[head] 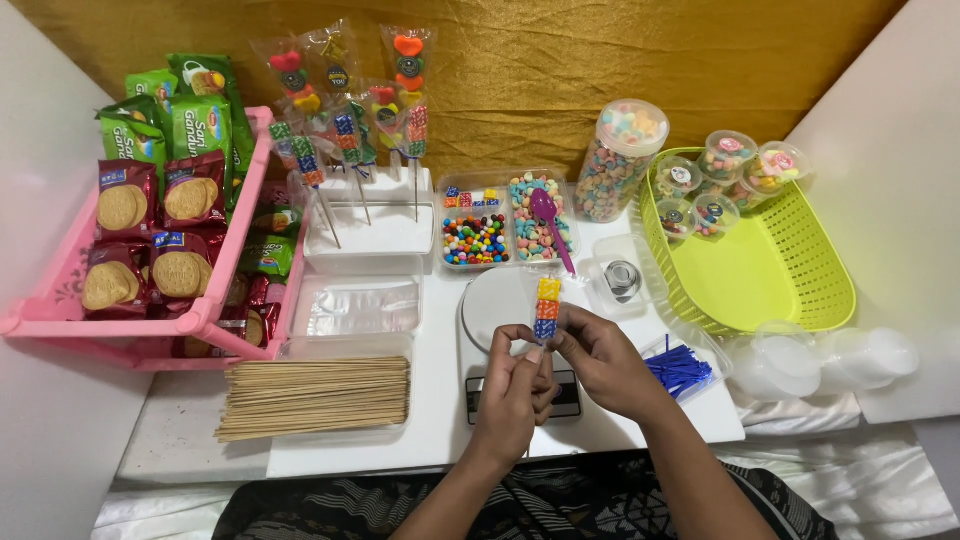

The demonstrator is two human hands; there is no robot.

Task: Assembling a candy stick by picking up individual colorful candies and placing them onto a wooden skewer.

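Candy skewer [546,308]: over scale [497,310], long axis upright, cubes yellow, orange, blue.
Right hand [607,362]: pinching skewer at bottom cube, just right of it.
Left hand [515,392]: below skewer, fingers closed on stick end.
Left of scale: stick bundle [316,396], pink rack [150,318] with red, green biscuit packs.
Right of scale: green basket [770,275].

Forearms bare, no sleeves; lap garment dark, pale pattern, possibly batik.
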